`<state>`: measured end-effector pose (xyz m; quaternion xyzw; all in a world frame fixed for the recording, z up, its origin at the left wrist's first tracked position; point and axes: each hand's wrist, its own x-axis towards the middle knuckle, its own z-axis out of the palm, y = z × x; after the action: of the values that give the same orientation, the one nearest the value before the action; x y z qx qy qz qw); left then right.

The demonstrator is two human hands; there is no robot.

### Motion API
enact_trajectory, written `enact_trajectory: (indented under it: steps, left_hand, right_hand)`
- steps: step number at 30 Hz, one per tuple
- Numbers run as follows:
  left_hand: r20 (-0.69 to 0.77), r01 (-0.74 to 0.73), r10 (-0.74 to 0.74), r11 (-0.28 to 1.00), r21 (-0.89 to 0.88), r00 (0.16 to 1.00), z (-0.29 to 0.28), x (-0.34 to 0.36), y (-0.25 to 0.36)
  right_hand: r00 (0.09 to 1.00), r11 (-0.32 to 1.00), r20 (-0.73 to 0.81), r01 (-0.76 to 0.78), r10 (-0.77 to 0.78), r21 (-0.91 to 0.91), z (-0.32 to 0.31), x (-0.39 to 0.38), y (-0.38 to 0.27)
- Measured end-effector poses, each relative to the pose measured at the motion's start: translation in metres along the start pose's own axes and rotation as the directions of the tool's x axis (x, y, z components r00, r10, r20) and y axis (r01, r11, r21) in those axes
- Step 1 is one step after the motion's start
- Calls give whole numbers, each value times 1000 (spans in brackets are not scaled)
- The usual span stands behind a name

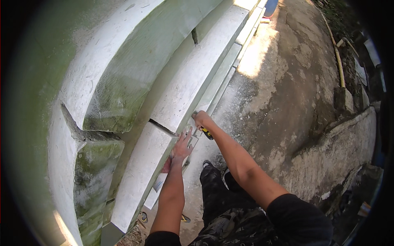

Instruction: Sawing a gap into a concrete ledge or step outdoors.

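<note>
My right hand [202, 120] is closed around a tool with a black and yellow handle [207, 133]; its working end is hidden, so I cannot tell its kind. It is at the outer face of a long pale block ledge [205, 61]. Just left of it and nearer to me, my left hand [182, 148] lies with fingers spread on a light-coloured piece at the ledge's side, by a dark gap [162, 127] between two ledge blocks. Below the left wrist, something reddish and a white piece [152, 197] show partly behind the forearm.
A green-stained wall with stepped blocks [119, 90] fills the left. White dust [232, 98] covers the concrete ground [287, 102] beside the ledge. Sandals [186, 219] lie near my feet. A low concrete wall [336, 143] and a bamboo pole [335, 49] are at right.
</note>
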<state>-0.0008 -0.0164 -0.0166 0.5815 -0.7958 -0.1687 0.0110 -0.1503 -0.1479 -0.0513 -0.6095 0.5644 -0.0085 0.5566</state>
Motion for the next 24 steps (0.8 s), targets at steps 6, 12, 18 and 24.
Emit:
enact_trajectory:
  steps: [6, 12, 18, 24]
  left_hand:
    - [-14, 30, -30, 1000, 7, 999, -10, -19, -11]
    - [-40, 23, -23, 1000, -11, 999, -9, -18, -12]
    - [-41, 11, -12, 1000, -27, 999, -5, -18, -15]
    - [-64, -20, 19, 1000, -22, 998, -10, -17, -11]
  right_hand:
    - [956, 488, 292, -264, 20, 832, 23, -87, -8]
    - [978, 567, 204, -150, -33, 810, 11, -151, -6]
    - [985, 981, -119, 137, -121, 138, 15, -146, -18]
    - [939, 946, -224, 203, -262, -253, 41, -127, -9]
